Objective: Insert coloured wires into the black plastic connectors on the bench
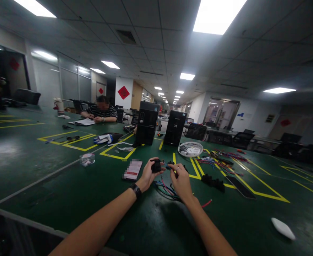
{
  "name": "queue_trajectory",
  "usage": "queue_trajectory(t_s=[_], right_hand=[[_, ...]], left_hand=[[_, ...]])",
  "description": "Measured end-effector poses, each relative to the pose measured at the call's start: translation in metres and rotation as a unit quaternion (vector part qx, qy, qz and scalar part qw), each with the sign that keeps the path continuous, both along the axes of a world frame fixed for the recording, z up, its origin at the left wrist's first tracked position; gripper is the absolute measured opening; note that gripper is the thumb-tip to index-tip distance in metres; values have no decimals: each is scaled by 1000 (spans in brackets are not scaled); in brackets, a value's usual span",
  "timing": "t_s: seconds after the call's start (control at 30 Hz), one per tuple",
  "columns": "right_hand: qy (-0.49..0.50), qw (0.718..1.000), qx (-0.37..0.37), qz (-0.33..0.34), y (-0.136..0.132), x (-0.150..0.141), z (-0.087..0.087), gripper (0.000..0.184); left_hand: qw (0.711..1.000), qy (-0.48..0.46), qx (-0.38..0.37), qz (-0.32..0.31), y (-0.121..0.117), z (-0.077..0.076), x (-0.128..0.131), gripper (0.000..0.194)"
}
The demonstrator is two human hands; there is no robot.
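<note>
My left hand [151, 173], with a dark watch [135, 191] on its wrist, is closed around a small black block-shaped part [156, 165], held above the green table. Just to the right, my right hand [181, 179] pinches a thin bluish piece [167, 166] whose tip points at the black part. Whether the two touch is too small to make out. Below my hands lies a bundle of coloured wires [168, 191], partly hidden by my right hand. A phone-like flat object [133, 169] rests to the left of my left hand.
Two black computer towers [146, 122] stand ahead, near a white basket [190, 149]. More wires [220, 161], black connector parts [213, 182] and a dark flat panel [241, 187] lie right. A white mouse-shaped object [283, 228] is near right; another person [103, 112] sits far left.
</note>
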State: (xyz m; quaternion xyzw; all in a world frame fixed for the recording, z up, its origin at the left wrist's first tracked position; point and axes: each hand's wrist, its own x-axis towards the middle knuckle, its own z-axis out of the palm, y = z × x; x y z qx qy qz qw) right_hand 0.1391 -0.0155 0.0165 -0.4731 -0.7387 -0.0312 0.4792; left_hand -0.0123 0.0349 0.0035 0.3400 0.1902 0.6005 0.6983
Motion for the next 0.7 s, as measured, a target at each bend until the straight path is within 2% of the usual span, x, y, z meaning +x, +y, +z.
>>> queue_trajectory(t_s=[0.27, 0.47, 0.7], right_hand=[[-23, 999, -15, 17, 0, -1, -3, 30], [-12, 1000, -6, 9, -2, 0, 1, 30], [-27, 999, -25, 15, 0, 0, -3, 31]], left_hand=[[999, 25, 22, -17, -1, -1, 0, 22], [1000, 13, 12, -9, 0, -2, -1, 21], [1000, 26, 15, -6, 1, -4, 0, 21]])
